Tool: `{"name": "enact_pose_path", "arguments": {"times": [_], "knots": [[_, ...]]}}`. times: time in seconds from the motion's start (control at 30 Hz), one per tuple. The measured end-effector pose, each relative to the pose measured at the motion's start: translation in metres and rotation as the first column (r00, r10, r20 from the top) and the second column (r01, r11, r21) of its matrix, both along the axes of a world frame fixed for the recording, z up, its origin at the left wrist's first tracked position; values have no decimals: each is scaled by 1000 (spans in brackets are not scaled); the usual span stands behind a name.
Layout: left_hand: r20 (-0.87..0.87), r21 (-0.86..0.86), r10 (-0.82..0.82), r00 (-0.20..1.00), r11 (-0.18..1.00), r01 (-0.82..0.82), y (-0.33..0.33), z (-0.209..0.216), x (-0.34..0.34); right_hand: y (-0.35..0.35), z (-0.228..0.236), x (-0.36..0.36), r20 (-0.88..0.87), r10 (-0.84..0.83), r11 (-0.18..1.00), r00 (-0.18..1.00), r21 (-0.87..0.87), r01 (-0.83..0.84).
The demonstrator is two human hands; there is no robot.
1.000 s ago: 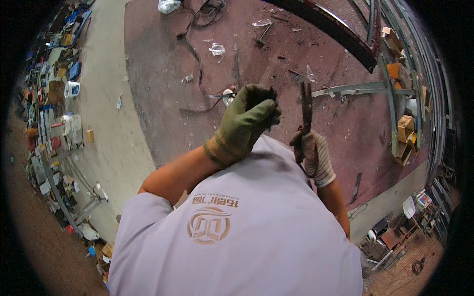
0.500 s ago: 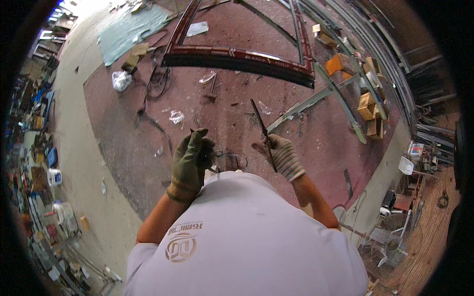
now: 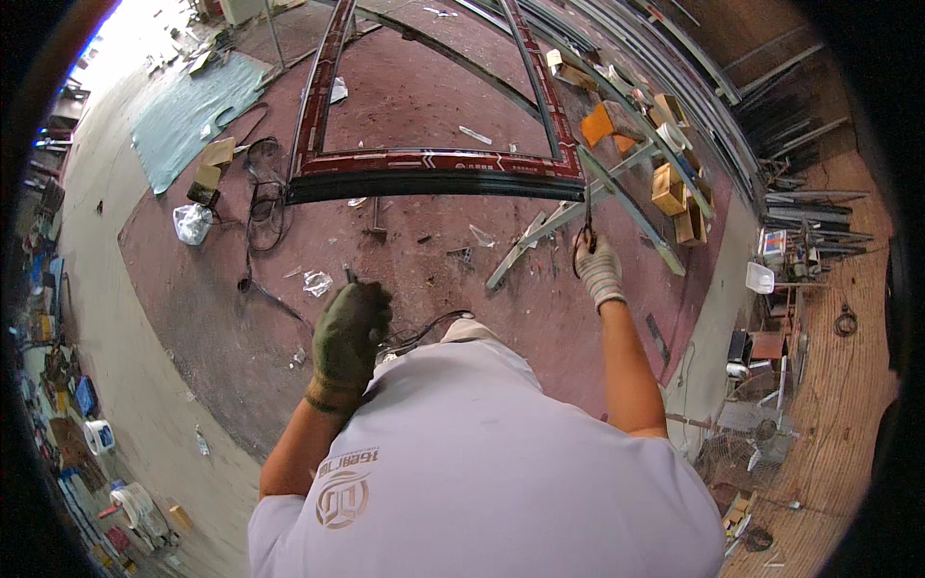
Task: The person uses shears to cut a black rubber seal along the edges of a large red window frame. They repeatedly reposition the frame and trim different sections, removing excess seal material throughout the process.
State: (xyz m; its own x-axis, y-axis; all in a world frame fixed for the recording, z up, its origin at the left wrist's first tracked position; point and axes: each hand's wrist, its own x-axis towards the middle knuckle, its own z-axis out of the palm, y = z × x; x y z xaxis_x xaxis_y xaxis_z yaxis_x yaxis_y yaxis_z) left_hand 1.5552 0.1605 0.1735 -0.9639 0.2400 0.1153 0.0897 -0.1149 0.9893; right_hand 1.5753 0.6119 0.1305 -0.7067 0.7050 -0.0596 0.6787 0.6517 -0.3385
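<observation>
My right hand (image 3: pixel 599 271), in a pale striped glove, grips dark scissors (image 3: pixel 582 241) with the slim tip pointing away from me. The scissors reach close to the lower right corner of a large window frame (image 3: pixel 434 164), covered in dark red printed film with a black near edge. My left hand (image 3: pixel 350 332), in a green glove, is closed in front of my body. A small grey end sticks up from its fingers, too small to name. A thin dark cord or strip (image 3: pixel 434 326) shows beside that hand; whether the hand holds it is unclear.
Green-grey metal bars (image 3: pixel 549 229) lie crossed to the right, by open cardboard boxes (image 3: pixel 669 191). A cable (image 3: pixel 258 226) and a crumpled plastic bag (image 3: pixel 193 223) are on the left. A hammer-like tool (image 3: pixel 377 231) and plastic scraps lie on the reddish mat (image 3: pixel 434 279).
My right hand has reached forward and to the right with the scissors, toward the frame's corner. My left hand stays closed and has shifted slightly. The whole view has turned a little.
</observation>
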Motion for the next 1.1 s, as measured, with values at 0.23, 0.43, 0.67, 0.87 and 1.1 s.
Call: {"name": "enact_pose_path", "arguments": {"times": [0.23, 0.43, 0.67, 0.87, 1.1], "knots": [[574, 396, -48, 817, 890, -226, 4, 1, -21, 50, 8, -70, -6, -61, 998, 998, 16, 61], [631, 379, 6, 776, 871, -314, 48, -4, -54, 113, -12, -164, 11, 35, 985, 999, 167, -36], [672, 271, 134, 728, 871, -410, 113, 13, -89, 173, -59, -288, 41, 79, 987, 996, 136, -84], [719, 175, 213, 662, 866, -469, 145, 18, -106, 186, -78, -322, 62, 56, 993, 997, 100, -62], [698, 179, 196, 689, 884, -432, 153, 32, -129, 180, -67, -307, -176, 130, 949, 976, 308, -71]]}}
